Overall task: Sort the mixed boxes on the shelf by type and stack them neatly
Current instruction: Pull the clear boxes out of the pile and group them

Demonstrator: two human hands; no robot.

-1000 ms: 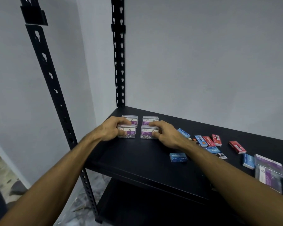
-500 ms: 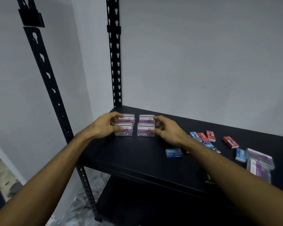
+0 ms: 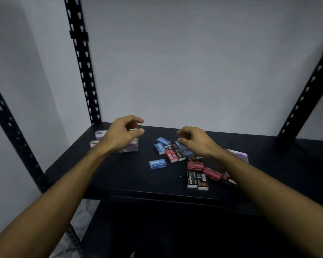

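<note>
Purple-and-clear paper clip boxes [image 3: 99,135] stand stacked at the shelf's back left, partly hidden behind my left hand [image 3: 122,135], which hovers above them with fingers curled apart and empty. My right hand [image 3: 193,141] hangs empty, fingers apart, over a mixed pile of small boxes. In that pile lie blue boxes [image 3: 159,148], a red box [image 3: 171,155] and dark staple boxes [image 3: 192,179]. One blue box [image 3: 157,164] lies alone in front of the pile. Another purple paper clip box [image 3: 240,155] shows behind my right forearm.
The black shelf board [image 3: 123,175] has bare surface at front left and far right. Perforated black uprights [image 3: 82,58] rise at the back left, front left and right. Grey walls close the back and left. A lower shelf lies dark beneath.
Both hands have let go of the purple boxes and lifted. My right hand has moved right over the mixed pile. The view has swung right, showing more of the shelf.
</note>
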